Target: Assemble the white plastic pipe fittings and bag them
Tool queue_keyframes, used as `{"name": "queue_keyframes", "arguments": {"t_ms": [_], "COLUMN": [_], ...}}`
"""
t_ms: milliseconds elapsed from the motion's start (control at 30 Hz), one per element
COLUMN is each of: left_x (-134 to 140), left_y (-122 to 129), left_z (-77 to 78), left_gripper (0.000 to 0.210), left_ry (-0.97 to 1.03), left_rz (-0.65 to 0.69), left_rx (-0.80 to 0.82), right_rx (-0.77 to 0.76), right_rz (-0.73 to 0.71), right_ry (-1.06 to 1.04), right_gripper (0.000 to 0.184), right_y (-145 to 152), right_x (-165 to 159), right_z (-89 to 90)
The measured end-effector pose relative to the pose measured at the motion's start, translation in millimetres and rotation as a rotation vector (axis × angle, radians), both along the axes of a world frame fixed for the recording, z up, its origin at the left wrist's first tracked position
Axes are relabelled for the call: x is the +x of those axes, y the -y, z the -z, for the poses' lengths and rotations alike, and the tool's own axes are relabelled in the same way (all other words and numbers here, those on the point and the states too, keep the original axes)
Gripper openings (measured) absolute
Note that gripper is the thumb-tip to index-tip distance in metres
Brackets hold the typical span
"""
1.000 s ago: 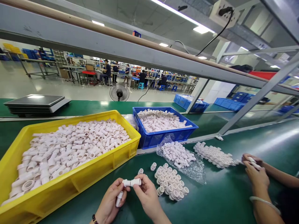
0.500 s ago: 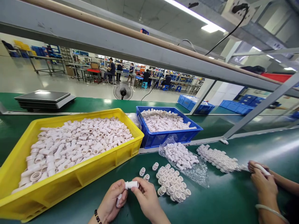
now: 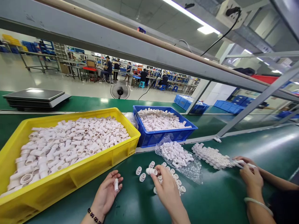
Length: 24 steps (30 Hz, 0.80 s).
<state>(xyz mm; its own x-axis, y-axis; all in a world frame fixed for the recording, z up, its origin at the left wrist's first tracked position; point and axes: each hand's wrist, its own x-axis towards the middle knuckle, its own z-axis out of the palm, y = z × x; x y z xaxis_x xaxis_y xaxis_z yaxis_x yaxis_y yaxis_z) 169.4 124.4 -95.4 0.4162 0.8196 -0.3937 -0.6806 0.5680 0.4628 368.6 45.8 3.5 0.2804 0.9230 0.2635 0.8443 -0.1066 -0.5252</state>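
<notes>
Positioning of a ribbed white plastic fitting (image 3: 151,171) seems to be the step in hand. The person's right hand (image 3: 167,189) grasps it near one end between thumb and fingers, on its side rather than upright, over the left part of a cluster of short white plastic fittings (image 3: 183,189) standing on end on the smooth green tabletop (image 3: 210,199). That hand hides some of the cluster, and I cannot tell whether the grasped piece touches a neighbour. Just to its left stand a few separate upright white fittings (image 3: 142,177).

The left hand (image 3: 108,188) is turned palm up, its fingers loosely curled around a small smooth white tube (image 3: 116,184), near the long yellow plastic bin (image 3: 93,169) heaped with white pieces. Behind the cluster, a crinkled transparent plastic bag (image 3: 196,174) bears more small tubes, in front of a blue plastic bin (image 3: 168,136).

Any next move calls, I judge, for a light pinch and a steady wrist, since the upright pieces look easy to topple; the left hand's tube needs only those curled fingers.
</notes>
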Motion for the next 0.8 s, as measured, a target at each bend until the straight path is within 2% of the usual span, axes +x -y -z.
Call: {"name": "queue_keyframes", "arguments": {"t_ms": [133,300,400,500,600,667,733,800], "left_x": [0.9,5.7,7.5,8.8,8.9,8.4,7.8,7.7], "left_y": [3.1,7.3,8.1,8.3,6.9,5.3,3.9,3.3], "left_z": [0.2,-7.1,-11.3,-12.1,-9.3,-7.0,-5.6,-5.8], "left_gripper": [0.043,0.037,0.038,0.044,0.044,0.040,0.036,0.034], "left_ry": [0.039,-0.040,-0.056,-0.067,-0.079,-0.081,-0.076,-0.064], "left_rz": [0.081,0.102,0.104,0.091,0.087,0.100,0.111,0.103], "left_rx": [0.035,0.081,0.086,0.078,0.058,0.043,0.044,0.074], "right_rx": [-0.094,-0.164,-0.151,-0.010,0.170,0.233,0.214,0.039], "right_rz": [0.020,0.059,0.064,0.000,-0.136,-0.272,-0.436,-0.568], "right_ry": [0.261,0.381,0.368,0.319,0.256,0.222,0.207,0.235], "right_gripper": [0.009,0.013,0.024,0.026,0.017,0.014,0.016,0.021], "right_y": [-5.2,-11.4,-10.5,-13.6,-31.4,-54.6,-85.8,-121.0], "right_x": [10.1,8.1,12.1,14.3,0.6,-20.0,-47.3,-77.9], "right_z": [10.3,34.6,34.9,13.7,-24.1,-48.8,-65.6,-72.1]}}
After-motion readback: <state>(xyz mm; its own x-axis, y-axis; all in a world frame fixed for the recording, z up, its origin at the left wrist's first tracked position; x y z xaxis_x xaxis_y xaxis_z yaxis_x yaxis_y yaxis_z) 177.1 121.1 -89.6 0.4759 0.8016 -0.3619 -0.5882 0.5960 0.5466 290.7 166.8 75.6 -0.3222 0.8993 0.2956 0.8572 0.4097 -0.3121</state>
